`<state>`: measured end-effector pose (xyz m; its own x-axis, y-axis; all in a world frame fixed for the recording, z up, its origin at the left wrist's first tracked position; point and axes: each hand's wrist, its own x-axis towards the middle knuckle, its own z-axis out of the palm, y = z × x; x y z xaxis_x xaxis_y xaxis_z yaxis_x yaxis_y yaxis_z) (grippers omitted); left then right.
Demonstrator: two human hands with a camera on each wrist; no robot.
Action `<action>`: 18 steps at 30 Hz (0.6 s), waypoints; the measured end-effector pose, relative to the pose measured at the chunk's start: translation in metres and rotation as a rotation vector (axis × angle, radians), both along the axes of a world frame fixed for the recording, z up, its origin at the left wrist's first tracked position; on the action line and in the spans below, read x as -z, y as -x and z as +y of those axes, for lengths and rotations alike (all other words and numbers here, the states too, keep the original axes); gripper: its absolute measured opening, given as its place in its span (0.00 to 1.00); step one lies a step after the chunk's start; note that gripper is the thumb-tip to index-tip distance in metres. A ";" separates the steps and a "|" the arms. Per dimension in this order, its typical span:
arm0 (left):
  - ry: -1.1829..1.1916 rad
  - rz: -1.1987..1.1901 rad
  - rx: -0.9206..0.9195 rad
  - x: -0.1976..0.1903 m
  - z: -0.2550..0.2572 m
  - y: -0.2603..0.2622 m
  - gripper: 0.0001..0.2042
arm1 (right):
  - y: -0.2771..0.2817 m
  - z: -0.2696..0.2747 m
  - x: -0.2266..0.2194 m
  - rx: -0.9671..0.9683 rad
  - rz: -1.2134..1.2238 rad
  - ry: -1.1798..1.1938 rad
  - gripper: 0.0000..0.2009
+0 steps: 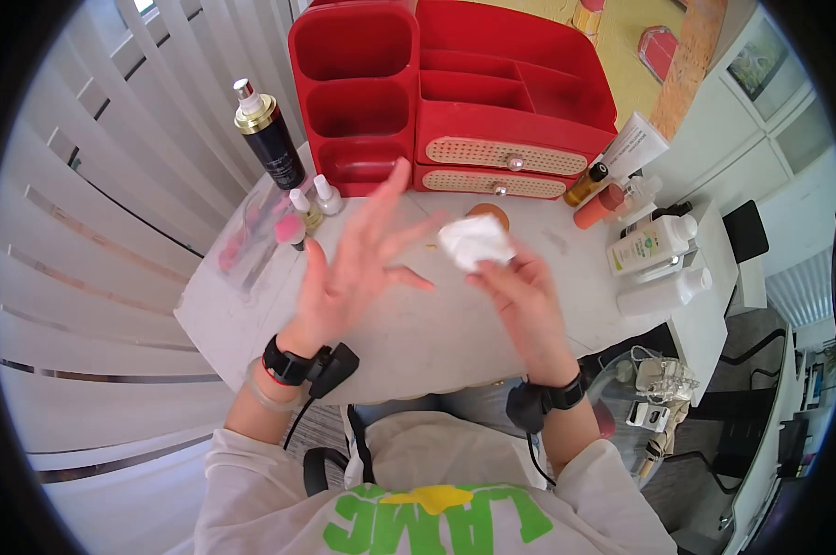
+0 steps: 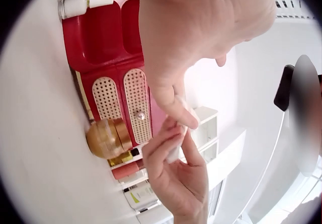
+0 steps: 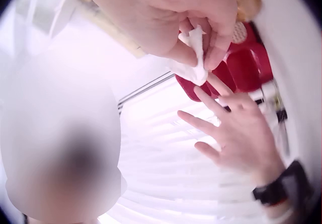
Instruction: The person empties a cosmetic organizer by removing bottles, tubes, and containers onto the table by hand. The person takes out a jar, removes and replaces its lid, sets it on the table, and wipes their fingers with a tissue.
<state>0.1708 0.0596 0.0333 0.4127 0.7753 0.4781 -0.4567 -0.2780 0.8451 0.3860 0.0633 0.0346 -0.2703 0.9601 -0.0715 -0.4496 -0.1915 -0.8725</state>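
A folded white tissue [image 1: 476,242] is pinched between the thumb and fingers of my right hand [image 1: 527,301] above the table. In the right wrist view, the tissue [image 3: 193,58] looks crumpled, with a loose corner sticking up. My left hand [image 1: 358,264], blurred in the head view, has its fingers spread. The left fingertips [image 3: 197,89] are right at the tissue's edge in the right wrist view. Behind the hands on the table is a round jar [image 1: 490,215] with an amber-brown top, partly hidden by the tissue; the left wrist view shows its golden body [image 2: 103,138].
A red organizer [image 1: 418,92] with two woven-front drawers stands at the back of the white table [image 1: 418,342]. Left of it are a dark pump bottle [image 1: 274,143] and small nail-polish-like bottles [image 1: 325,194]. Several bottles, including a white one [image 1: 654,245], line the right side.
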 end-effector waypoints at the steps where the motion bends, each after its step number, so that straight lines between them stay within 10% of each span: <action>1: 0.001 -0.002 -0.003 0.002 0.002 0.005 0.36 | -0.003 0.006 0.003 -0.003 -0.002 0.001 0.14; 4: 0.113 -0.123 -0.221 0.006 0.008 0.015 0.37 | -0.003 0.026 0.005 0.404 -0.930 -0.877 0.16; 10: 0.240 -0.192 -0.287 0.010 0.011 0.020 0.37 | 0.032 0.039 0.018 0.412 -1.473 -1.448 0.14; 18: 0.286 -0.196 -0.257 0.012 0.012 0.021 0.36 | 0.046 0.061 0.033 0.184 -1.746 -1.558 0.07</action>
<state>0.1499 0.0715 0.0216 0.1123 0.9536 0.2793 -0.5625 -0.1707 0.8090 0.3398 0.1244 0.0017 -0.7213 0.4999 0.4795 0.6687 0.6831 0.2938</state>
